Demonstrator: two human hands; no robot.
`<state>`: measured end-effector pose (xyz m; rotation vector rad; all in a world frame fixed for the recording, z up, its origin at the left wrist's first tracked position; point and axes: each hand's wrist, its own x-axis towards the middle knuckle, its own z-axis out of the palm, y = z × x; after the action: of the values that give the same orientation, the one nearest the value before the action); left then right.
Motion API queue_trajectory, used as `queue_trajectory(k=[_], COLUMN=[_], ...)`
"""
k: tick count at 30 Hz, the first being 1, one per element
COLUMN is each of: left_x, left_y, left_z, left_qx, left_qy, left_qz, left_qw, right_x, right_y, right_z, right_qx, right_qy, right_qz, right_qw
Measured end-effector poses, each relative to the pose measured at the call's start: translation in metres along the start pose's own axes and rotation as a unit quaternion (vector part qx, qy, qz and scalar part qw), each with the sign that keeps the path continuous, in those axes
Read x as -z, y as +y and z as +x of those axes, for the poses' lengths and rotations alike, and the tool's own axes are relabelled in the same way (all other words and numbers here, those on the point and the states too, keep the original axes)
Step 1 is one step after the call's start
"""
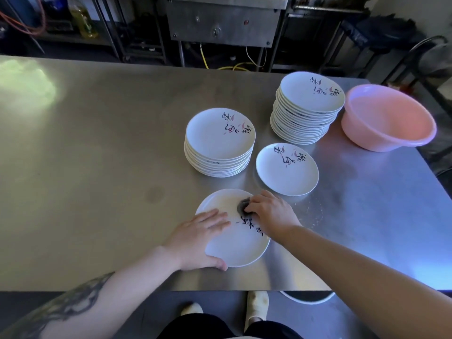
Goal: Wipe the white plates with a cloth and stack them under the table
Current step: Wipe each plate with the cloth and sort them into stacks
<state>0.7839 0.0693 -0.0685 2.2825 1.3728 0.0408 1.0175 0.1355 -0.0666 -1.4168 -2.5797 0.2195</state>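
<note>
While left hand (195,237) lies flat, fingers straight, on round white printed plate (233,228) near tabletop (97,143) front edge | right hand (271,214) clamps crumpled grey cloth (242,207) onto same plate | two plate stacks (219,145) toward far right corner | pink plastic basin (387,117) at right edge

A pink plastic basin (389,118) sits at the far right corner of the steel table (97,155), its rim tilted a little toward the camera. Beyond the table stands a metal appliance (222,20) with a knob on its front panel (its make cannot be told). Yellow cables (234,66) trail on the floor beneath it. At the far left, a bottle of yellowish liquid (83,18) stands on a dark shelf. Below the table's near edge, two pale shoes (256,307) show.
</note>
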Motion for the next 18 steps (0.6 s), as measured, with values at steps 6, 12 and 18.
queue_trajectory(k=[6, 12, 18], left_x=[-0.022, 0.009, -0.014], left_y=[0.047, 0.004, 0.013], left_z=[-0.010, 0.005, 0.002], left_qx=[0.093, -0.007, 0.059], left_qy=[0.099, -0.018, 0.038], left_qz=[-0.030, -0.026, -0.060], left_qw=[0.990, 0.999, 0.996], right_x=[0.001, 0.009, -0.001], right_y=[0.001, 0.014, 0.003], right_z=[-0.030, -0.002, -0.028], right_qx=[0.023, 0.068, 0.014], right_qy=[0.006, -0.044, 0.022], right_qz=[0.041, 0.075, 0.072], right_qw=[0.999, 0.994, 0.997])
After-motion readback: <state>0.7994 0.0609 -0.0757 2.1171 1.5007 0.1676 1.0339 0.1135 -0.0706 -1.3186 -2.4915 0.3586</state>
